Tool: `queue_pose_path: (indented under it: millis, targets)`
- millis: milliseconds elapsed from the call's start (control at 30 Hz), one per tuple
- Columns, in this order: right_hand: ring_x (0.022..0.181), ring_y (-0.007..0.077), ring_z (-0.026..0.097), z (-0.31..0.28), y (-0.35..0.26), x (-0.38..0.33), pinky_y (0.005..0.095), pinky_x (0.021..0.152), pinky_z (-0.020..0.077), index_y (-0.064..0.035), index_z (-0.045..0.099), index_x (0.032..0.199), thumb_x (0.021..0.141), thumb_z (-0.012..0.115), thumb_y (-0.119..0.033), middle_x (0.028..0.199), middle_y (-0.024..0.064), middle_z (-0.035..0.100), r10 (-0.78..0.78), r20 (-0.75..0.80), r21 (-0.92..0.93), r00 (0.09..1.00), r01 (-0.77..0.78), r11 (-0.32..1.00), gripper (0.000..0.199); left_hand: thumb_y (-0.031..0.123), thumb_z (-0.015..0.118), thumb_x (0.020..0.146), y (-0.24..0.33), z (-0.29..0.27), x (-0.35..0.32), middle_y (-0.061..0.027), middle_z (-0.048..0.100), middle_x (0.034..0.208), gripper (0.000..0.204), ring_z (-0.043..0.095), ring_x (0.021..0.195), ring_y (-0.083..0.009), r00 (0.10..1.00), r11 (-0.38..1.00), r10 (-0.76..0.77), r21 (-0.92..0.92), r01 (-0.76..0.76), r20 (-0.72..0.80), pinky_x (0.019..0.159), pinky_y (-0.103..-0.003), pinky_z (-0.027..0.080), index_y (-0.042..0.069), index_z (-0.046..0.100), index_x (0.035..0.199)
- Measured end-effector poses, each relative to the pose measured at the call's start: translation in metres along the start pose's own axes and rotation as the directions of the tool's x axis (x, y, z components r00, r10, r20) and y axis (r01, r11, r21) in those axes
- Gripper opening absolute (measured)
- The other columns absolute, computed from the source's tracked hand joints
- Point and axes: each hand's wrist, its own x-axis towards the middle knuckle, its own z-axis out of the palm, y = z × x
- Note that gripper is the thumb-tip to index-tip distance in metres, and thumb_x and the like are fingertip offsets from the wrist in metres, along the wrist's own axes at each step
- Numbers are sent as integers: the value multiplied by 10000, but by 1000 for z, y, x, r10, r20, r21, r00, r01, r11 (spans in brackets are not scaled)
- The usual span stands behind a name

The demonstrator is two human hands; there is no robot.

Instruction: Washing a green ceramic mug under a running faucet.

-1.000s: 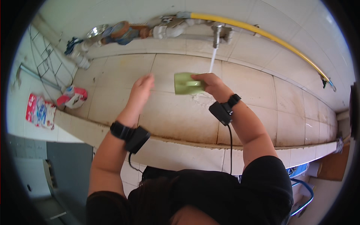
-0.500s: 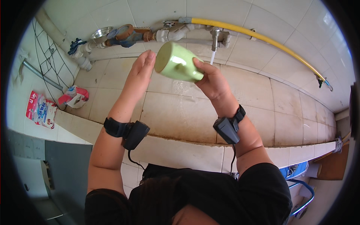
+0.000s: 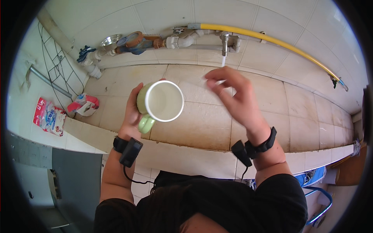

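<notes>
Now the shiny light-green round mug with a white inside (image 3: 164,101) is in the left hand (image 3: 132,112). Half a second ago, the right hand (image 3: 237,91) had it, and its bottom was turned to the left. Its open top now faces up, so we can see inside. For this work, that seems to mean the left hand does the holding and the right hand is free.

The left hand is curled snugly around the mug's side, close to its handle. Most of its fingers are hidden behind the mug. The right hand is loosely bent, with a small gap between thumb and pointing finger, and it holds nothing that I can see. It is a bit blurry.

The mug is left of the silver metal tap (image 3: 225,44) and nearer the person. The right hand is just below the tap, close to the thin white stream of water (image 3: 223,61) coming out.
</notes>
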Motion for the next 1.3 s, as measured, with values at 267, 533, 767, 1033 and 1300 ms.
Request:
queue_pose_path:
  millis: [267, 533, 767, 1033, 1300]
  targets:
    - [813, 322, 565, -12, 31, -24, 401, 714, 447, -13, 564, 944, 789, 556, -248, 834, 181, 590, 529, 464, -677, 710, -100, 729, 282, 510, 417, 811, 16, 5, -5, -212, 514, 1051, 693, 531, 977, -306, 883, 976, -48, -167, 141, 467, 787, -421, 491, 53, 301, 1319]
    - [944, 327, 499, -12, 39, -29, 400, 781, 413, -18, 538, 1009, 785, 573, -251, 974, 171, 536, 496, 378, -722, 782, -86, 686, 325, 500, 461, 795, 20, 23, -21, -215, 425, 1091, 634, 481, 876, -394, 944, 986, -44, -138, 94, 327, 542, -428, 523, 122, 337, 1288]
    - [936, 309, 511, 0, 25, -24, 363, 772, 431, -8, 511, 1050, 787, 602, -179, 1015, 151, 513, 162, 113, -413, 980, -101, 905, 326, 527, 515, 718, 21, 31, -18, -178, 477, 1054, 711, 549, 907, -273, 905, 994, 111, -33, -107, 410, 716, -387, 514, 81, 359, 1249]
    - [696, 211, 558, 5, -10, -25, 276, 614, 448, 38, 547, 886, 741, 578, 38, 798, 119, 579, -273, -153, -168, 950, 247, 954, 149, 507, 566, 676, 25, 36, -9, -170, 456, 1099, 761, 534, 942, -247, 864, 960, 243, 22, -281, 441, 759, -372, 502, 84, 346, 1269]
    - [466, 230, 489, 18, -30, -29, 323, 445, 401, 22, 550, 853, 638, 523, 42, 640, 109, 549, -501, 99, -157, 860, 511, 845, 217, 452, 614, 655, 27, 54, -13, -156, 471, 1112, 787, 514, 998, -240, 856, 871, 368, 188, -454, 364, 829, -353, 465, 55, 339, 1276]
